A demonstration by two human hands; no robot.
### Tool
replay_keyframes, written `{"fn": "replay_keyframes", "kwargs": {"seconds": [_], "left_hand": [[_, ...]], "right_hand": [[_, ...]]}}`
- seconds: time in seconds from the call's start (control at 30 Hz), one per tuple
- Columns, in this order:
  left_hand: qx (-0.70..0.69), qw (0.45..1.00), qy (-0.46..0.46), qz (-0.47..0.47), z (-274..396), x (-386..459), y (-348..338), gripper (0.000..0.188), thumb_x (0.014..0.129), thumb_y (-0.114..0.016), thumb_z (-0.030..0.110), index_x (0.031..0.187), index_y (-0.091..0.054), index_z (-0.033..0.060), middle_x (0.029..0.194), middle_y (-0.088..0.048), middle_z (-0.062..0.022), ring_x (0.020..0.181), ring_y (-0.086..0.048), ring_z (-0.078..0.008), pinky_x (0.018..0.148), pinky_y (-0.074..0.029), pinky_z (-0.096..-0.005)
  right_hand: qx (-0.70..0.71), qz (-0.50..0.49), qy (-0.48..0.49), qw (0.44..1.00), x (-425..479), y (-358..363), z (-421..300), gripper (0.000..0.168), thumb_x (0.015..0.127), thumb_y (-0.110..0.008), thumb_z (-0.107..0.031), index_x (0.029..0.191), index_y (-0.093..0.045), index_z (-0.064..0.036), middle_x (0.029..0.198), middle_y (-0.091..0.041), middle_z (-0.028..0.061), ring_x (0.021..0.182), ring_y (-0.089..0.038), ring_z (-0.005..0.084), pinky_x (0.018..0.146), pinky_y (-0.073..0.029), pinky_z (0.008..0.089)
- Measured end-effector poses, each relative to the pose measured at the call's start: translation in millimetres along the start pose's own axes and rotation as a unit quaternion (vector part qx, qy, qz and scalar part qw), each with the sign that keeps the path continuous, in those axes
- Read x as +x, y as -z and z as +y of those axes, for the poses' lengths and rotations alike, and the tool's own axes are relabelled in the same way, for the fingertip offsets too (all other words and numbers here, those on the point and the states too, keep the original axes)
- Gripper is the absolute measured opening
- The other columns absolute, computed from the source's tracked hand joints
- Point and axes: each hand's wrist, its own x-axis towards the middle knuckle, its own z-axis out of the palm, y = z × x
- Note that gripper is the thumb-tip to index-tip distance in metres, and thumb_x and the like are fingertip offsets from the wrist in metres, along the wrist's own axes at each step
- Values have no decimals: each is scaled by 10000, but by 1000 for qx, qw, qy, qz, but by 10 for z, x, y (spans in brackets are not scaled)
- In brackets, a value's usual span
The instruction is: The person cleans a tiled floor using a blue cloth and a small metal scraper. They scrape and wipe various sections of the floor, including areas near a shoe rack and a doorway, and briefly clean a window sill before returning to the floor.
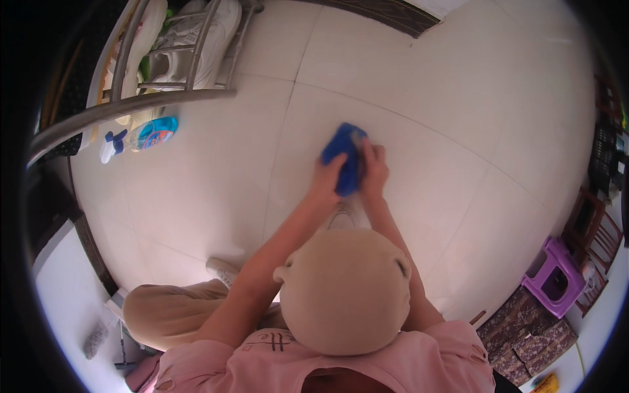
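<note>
Both hands hold a shoe wrapped partly in a blue cloth (348, 182), above the pale tiled floor and just beyond my knee. My left hand (328, 174) grips the cloth from its left side, thumb on top. On the right side, my right hand (374, 167) is closed around the bundle; a greyish patch shows near its fingertips. What lies inside the cloth is mostly hidden, so its kind is not certain. A spray bottle of blue liquid (155, 133) lies on the floor at the left, beside the metal rack.
A metal shoe rack (196, 94) with several shoes stands at upper left. At the right are a purple plastic stool (555, 280), wooden chairs (585, 216) and a patterned brown box (530, 334). A grey duster (96, 340) is at lower left.
</note>
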Motion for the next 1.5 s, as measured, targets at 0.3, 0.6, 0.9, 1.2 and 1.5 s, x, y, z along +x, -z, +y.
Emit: {"fn": "replay_keyframes", "kwargs": {"seconds": [0.3, 0.6, 0.9, 1.2, 1.5], "left_hand": [[-130, 989, 71, -10, 961, 67, 1300, 414, 934, -518, 174, 1325, -414, 89, 1255, -538, -175, 1112, -567, -327, 898, -488, -564], [156, 970, -150, -110, 1229, -188, 246, 491, 854, -666, 229, 1248, -487, -3, 1112, -611, -158, 939, -643, -270, 786, -555, -389], [587, 587, -548, 106, 1365, 413, 73, 373, 854, -627, 107, 1223, -604, 157, 1185, -567, -178, 1050, -545, -361, 906, -455, -407], [443, 698, -544, 143, 488, 347, 690, 318, 966, -510, 191, 1271, -573, 124, 1267, -533, -144, 1131, -522, -299, 962, -415, -346], [159, 965, -193, -81, 1287, -562, 1158, 648, 857, -687, 265, 1397, -400, 51, 1282, -504, -163, 1125, -528, -218, 954, -443, -317]], "right_hand": [[35, -157, 121, 979, 203, -759, -1121, 359, 811, -594, -55, 1168, -606, -89, 922, -517, 117, 806, -601, 299, 617, -504, 395], [145, 5, 43, 988, 827, 44, -724, 328, 777, -710, -49, 1098, -672, -107, 834, -593, 100, 745, -591, 247, 667, -480, 333], [-61, -89, 84, 991, 909, -295, -323, 484, 745, -680, -67, 1211, -606, -172, 895, -539, 92, 743, -606, 279, 610, -510, 386], [-5, -60, 33, 998, -262, -686, -678, 475, 763, -613, -22, 1230, -532, 9, 947, -565, 152, 725, -613, 316, 597, -514, 400], [409, -402, -237, 784, -295, -578, -1565, 164, 909, -503, -114, 936, -582, 28, 634, -586, 85, 506, -552, 145, 456, -420, 288]]}}
